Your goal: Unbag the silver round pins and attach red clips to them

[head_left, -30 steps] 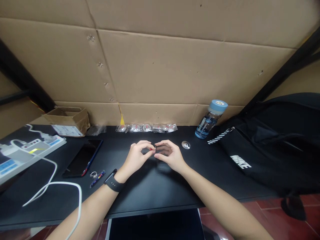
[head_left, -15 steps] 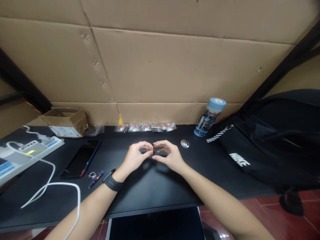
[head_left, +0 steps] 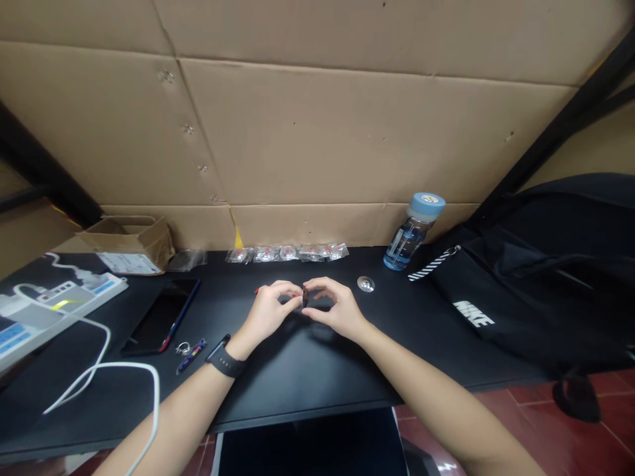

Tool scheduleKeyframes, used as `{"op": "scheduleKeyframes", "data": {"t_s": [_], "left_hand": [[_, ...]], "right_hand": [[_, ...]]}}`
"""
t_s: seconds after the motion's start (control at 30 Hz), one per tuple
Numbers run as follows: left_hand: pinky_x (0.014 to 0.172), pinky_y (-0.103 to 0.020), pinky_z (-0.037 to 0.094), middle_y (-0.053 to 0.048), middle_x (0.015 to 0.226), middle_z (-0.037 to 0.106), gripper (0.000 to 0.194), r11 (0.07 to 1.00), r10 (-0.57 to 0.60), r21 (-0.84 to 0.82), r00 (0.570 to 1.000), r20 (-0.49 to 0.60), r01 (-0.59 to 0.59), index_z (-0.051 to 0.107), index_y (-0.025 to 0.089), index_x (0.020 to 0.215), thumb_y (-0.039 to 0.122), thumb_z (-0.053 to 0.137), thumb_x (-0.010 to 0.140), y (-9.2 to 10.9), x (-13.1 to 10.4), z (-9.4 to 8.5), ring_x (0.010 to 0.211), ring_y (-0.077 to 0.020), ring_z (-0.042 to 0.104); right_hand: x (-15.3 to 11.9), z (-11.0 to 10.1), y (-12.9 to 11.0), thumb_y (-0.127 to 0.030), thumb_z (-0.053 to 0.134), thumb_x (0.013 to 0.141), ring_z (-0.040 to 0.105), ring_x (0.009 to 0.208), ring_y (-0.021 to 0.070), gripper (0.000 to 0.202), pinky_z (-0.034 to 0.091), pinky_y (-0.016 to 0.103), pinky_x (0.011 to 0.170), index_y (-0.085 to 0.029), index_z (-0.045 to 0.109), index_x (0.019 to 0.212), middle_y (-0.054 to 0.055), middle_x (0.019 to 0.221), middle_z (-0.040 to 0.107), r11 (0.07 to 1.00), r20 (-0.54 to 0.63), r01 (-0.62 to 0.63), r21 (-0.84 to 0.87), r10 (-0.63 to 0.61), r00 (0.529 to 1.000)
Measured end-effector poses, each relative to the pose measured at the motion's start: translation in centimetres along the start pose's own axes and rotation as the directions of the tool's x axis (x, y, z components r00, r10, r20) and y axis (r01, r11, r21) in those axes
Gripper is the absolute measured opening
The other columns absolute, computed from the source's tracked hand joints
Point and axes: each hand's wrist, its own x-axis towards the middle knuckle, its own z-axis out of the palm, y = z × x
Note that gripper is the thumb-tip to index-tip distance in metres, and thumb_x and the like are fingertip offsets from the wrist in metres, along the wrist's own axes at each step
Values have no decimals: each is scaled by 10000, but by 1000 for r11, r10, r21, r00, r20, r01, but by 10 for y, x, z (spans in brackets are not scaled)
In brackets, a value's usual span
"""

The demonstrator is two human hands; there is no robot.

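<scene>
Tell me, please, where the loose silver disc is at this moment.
In the head view, the loose silver disc lies on the black table right of centre, between the right hand and the blue-lidded bottle.

Desk [head_left: 297,370] sits against cardboard panel [head_left: 307,132]. Left hand [head_left: 270,309] and right hand [head_left: 340,311] over mid-desk, small disc [head_left: 305,299] between their fingertips. Behind them, row of packets [head_left: 288,253] near foot of panel. Metal plate [head_left: 366,284] right of right hand; bottle [head_left: 407,239] behind and right of plate, bag [head_left: 520,284] far right. Left side: box [head_left: 141,254] at back, power strip [head_left: 54,320] in front of it, phone [head_left: 161,317] right of strip, keychain [head_left: 191,357] between phone and left wrist, cable [head_left: 126,364] running in front.
</scene>
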Motion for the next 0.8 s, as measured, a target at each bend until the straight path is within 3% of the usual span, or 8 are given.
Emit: {"op": "scheduleKeyframes", "data": {"t_s": [0.3, 0.57, 0.8], "left_hand": [[991, -375, 511, -80, 1093, 751, 134, 998, 55, 24, 998, 35, -56, 811, 227, 949, 295, 719, 879, 2, 0, -4, 1066, -236, 698], [988, -437, 411, -40, 1098, 753, 95, 945, 73, 321, 997, -7, -67, 790, 264, 938, 268, 698, 918, 11, -2, -2, 1063, -244, 680], [986, -422, 431, -57, 1115, 706, 103, 959, 103, 270, 994, -42, -88, 765, 247, 912, 246, 662, 922, 13, -2, 2, 1098, -246, 615]], "right_hand": [[0, 0, 2, -300, 878, 766, 729, 1075, 233, 464, 627, 369, 887, -261, 695, 1191, 70, 1175, 730, 995, -17, -63, 79, 65, 998], [0, 2, 3, -298, 891, 743, 729, 1081, 236, 488, 629, 371, 885, -255, 693, 1188, 68, 1140, 740, 987, -22, -93, 130, 97, 995], [0, 4, 2, -312, 896, 732, 727, 1077, 232, 484, 635, 359, 874, -241, 694, 1166, 72, 1140, 738, 983, -35, -105, 150, 111, 993]]}}
